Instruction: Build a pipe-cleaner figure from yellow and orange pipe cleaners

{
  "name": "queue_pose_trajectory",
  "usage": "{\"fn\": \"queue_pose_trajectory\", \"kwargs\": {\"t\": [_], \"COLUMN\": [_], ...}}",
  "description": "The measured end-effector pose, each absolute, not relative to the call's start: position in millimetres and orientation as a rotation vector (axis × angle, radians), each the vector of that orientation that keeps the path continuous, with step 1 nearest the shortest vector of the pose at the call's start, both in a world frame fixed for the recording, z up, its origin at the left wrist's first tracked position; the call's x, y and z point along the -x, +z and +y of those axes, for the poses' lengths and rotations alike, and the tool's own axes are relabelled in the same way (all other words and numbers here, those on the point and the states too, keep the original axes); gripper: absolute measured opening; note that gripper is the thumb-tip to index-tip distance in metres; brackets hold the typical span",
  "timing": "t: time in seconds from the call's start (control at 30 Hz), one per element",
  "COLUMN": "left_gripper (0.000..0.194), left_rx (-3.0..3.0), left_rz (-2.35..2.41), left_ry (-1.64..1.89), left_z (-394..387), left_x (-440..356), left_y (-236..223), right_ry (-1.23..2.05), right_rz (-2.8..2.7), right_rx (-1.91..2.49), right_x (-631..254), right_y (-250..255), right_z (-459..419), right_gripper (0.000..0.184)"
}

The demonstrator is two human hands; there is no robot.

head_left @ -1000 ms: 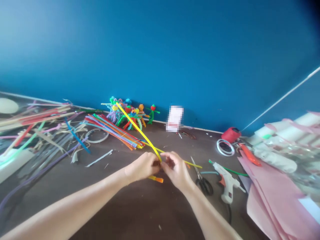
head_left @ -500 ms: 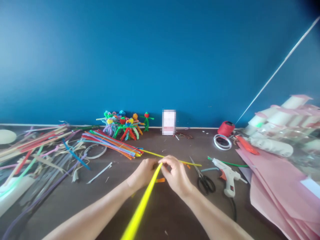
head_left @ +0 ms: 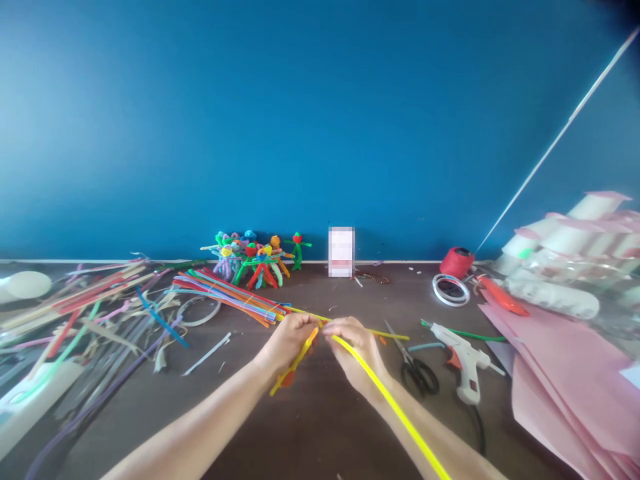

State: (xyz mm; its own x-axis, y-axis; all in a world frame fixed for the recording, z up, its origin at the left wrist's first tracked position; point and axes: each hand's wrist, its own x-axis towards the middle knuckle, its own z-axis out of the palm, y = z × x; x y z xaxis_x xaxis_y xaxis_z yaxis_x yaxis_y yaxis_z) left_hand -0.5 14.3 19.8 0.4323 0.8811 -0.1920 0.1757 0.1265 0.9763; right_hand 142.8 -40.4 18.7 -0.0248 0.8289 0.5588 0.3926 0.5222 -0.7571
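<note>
My left hand [head_left: 287, 340] and my right hand [head_left: 356, 347] meet at the fingertips over the middle of the table. My right hand pinches a long yellow pipe cleaner [head_left: 400, 412], whose free length runs down over my right forearm. From my left fingers a short twisted yellow pipe cleaner piece [head_left: 296, 363] hangs down, with a bit of orange at its lower part. Whether the two yellow parts join between my fingertips is hidden. Just beyond my hands, another yellow pipe cleaner [head_left: 390, 334] lies on the table.
Left are a bundle of coloured pipe cleaners [head_left: 235, 299] and loose strips. Pipe-cleaner figures [head_left: 253, 260] stand by the blue wall. Black-handled scissors [head_left: 419, 375], a glue gun [head_left: 467, 367], white rings [head_left: 451, 291], a red thread spool [head_left: 457, 263] and pink sheets [head_left: 565, 380] lie right.
The long yellow pipe cleaner has swung from lower left to lower right. The short yellow and orange piece now shows beneath my left fingers. My fingertips have shifted slightly.
</note>
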Motion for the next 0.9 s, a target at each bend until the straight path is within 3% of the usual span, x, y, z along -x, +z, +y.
{"fn": "queue_pose_trajectory", "kwargs": {"t": [0.2,0.5,0.73,0.9], "left_gripper": [0.020,0.019,0.013,0.015], "left_rx": [-1.013,-1.015,-1.523,-2.005], "left_rz": [0.902,0.784,0.842,1.024], "left_ry": [0.704,0.521,0.335,0.338], "left_z": [14.8,17.5,10.5,3.2], "left_x": [2.7,9.0,8.4,4.3], "left_y": [30.9,32.0,30.4,34.8], "right_ry": [0.695,1.198,1.298,1.083], "right_rz": [-1.432,-1.033,-1.107,-1.303], "right_rx": [1.121,1.107,1.118,1.238], "right_x": [-146.1,-150.2,-154.4,-154.0], "right_y": [14.8,14.3,15.3,8.8], "right_z": [-34.9,-28.9,-28.8,-28.9], "right_gripper": [0.013,0.015,0.012,0.007]}}
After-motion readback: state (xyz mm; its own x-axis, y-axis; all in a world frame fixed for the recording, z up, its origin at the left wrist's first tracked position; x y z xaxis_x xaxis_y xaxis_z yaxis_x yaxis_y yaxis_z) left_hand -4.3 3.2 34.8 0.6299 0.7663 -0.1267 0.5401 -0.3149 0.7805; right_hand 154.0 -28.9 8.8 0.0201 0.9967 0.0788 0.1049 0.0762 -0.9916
